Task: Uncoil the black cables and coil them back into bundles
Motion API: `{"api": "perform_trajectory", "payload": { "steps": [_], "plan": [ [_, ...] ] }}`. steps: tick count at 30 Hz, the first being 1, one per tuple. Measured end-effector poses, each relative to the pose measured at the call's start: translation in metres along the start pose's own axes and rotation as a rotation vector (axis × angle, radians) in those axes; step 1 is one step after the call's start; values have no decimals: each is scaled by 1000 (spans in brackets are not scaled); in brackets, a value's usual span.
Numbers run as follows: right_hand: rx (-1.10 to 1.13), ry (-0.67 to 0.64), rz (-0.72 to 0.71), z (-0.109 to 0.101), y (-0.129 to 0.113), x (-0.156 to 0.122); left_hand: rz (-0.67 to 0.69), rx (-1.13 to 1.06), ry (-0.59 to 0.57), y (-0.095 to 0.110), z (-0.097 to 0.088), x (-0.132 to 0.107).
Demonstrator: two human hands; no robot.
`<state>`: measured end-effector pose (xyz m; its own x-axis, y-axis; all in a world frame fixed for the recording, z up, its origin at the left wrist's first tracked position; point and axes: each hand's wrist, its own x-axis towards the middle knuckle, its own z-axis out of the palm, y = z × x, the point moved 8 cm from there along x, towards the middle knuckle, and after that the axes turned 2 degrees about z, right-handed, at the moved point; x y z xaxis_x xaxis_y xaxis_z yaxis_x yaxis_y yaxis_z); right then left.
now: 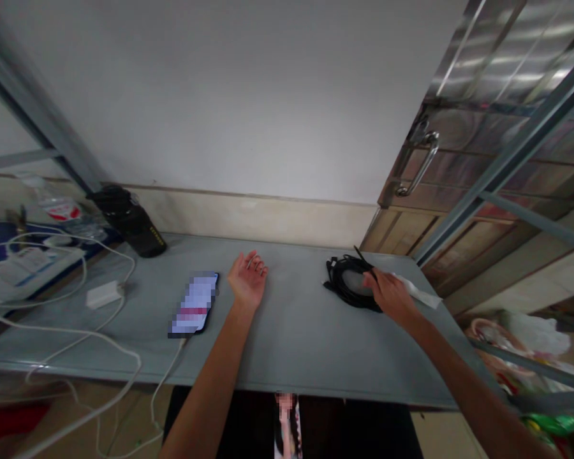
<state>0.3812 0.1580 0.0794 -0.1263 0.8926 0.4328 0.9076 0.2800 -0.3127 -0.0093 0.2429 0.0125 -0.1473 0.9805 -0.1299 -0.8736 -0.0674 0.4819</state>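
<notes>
My left hand [247, 278] rests palm up on the grey table [291, 338], fingers apart and holding nothing, just right of a phone [194, 304] lying flat with its screen lit. My right hand [387, 294] reaches to the right side of the table and lies on a coil of black cable [347, 284]. Its fingers touch the coil's right edge; whether they grip it I cannot tell. A white tissue [418, 292] lies under and beyond that hand.
A black bottle [132, 223] stands at the back left beside a metal frame post. A white charger [103, 294], white cables and a power strip [26, 268] crowd the left. A metal door with a handle [418, 162] is at the right.
</notes>
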Motion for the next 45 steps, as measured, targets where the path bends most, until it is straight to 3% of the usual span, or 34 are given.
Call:
{"api": "perform_trajectory", "payload": {
  "steps": [4,8,11,13,17,22,25,28,31,33,36,40,45],
  "plan": [
    [215,115,187,-45,6,21,8,18,-9,1,1,-1],
    [490,323,346,-91,4,35,27,46,-35,3,6,-3],
    [840,460,372,-110,-17,40,47,92,-85,5,15,-5],
    [985,476,326,-112,-45,43,60,145,-131,5,25,-8],
    [1116,378,289,-85,-108,39,99,274,-222,1,50,-34],
    [1152,35,242,-13,-176,12,188,530,-333,-3,77,-114],
    [1011,-201,76,16,-210,-12,202,748,-295,-3,79,-155],
    [932,-342,-36,22,-226,-35,154,857,-248,-1,71,-172],
    [946,-386,-9,15,-217,-51,81,846,-245,4,60,-175],
    [989,-334,71,5,-196,-60,4,815,-245,8,51,-176],
    [1055,-134,290,-13,-142,-77,-60,818,-230,20,39,-178],
    [1133,195,600,-51,-68,-110,28,779,-171,50,29,-176],
    [1258,538,694,-113,-14,-144,231,667,-60,93,22,-169]
  ]
}}
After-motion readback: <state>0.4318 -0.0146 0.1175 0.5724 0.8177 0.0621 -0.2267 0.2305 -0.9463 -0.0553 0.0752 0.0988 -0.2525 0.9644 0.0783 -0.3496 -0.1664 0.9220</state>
